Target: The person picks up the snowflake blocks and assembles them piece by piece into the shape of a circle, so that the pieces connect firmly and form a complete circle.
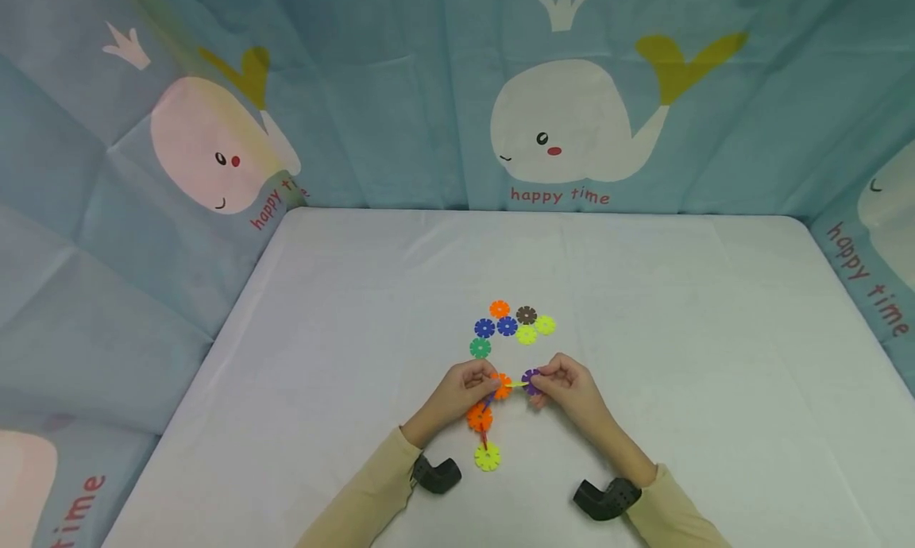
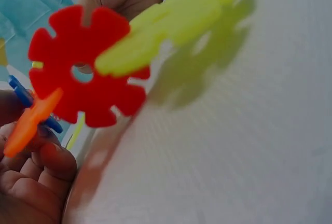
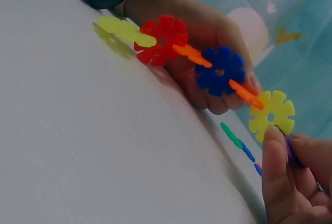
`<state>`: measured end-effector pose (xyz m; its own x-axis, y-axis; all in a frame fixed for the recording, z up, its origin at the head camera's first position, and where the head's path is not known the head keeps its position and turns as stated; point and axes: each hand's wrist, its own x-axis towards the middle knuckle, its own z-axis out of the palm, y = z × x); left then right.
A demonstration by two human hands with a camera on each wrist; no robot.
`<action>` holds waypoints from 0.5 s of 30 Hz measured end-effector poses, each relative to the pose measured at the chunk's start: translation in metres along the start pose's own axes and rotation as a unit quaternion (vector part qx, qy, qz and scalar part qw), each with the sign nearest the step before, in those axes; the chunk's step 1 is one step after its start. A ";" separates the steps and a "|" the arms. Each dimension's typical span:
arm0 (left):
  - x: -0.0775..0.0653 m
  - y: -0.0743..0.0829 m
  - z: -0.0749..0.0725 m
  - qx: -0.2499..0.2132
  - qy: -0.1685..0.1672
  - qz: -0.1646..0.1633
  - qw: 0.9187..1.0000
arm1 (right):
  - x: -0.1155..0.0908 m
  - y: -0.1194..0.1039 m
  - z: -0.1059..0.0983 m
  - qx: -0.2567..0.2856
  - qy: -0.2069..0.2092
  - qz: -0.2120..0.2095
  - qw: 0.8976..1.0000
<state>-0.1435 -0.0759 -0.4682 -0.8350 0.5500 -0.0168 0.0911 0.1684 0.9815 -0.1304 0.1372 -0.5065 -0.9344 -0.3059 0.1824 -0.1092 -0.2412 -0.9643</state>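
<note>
A chain of slotted flower-shaped plastic discs runs between the two hands. From its loose end come a yellow-green disc, a red disc, an orange disc, a blue disc, another orange disc, a yellow disc and a purple disc. My left hand grips the chain around the blue disc and the orange disc beyond it. Thumb and fingers of my right hand pinch the purple disc where it meets the yellow one, covering part of it.
Beyond the hands, loose discs lie flat on the white table: green, blue, orange, brown and yellow-green among them. Black wrist mounts sit at both wrists. A blue whale-print curtain stands behind.
</note>
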 end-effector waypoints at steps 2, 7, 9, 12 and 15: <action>0.000 0.000 0.000 -0.005 -0.002 -0.001 1.000 | 0.000 0.000 0.000 0.002 -0.002 -0.001 1.000; 0.000 0.000 -0.001 -0.017 -0.001 -0.010 1.000 | 0.001 0.003 0.000 -0.014 -0.001 0.001 1.000; 0.001 0.000 -0.001 -0.019 -0.002 -0.011 1.000 | 0.001 0.004 0.001 -0.032 0.008 0.004 0.999; 0.001 -0.001 -0.001 -0.021 -0.004 -0.012 1.000 | 0.001 0.004 0.001 -0.048 0.024 0.013 0.998; 0.001 -0.002 -0.002 -0.020 -0.005 -0.019 1.000 | 0.001 0.003 0.000 -0.045 0.030 0.026 0.998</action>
<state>-0.1457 -0.0772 -0.4700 -0.8316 0.5525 -0.0565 0.0375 0.1572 0.9868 -0.1318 0.1359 -0.5088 -0.9581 -0.2587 0.1232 -0.0886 -0.1415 -0.9860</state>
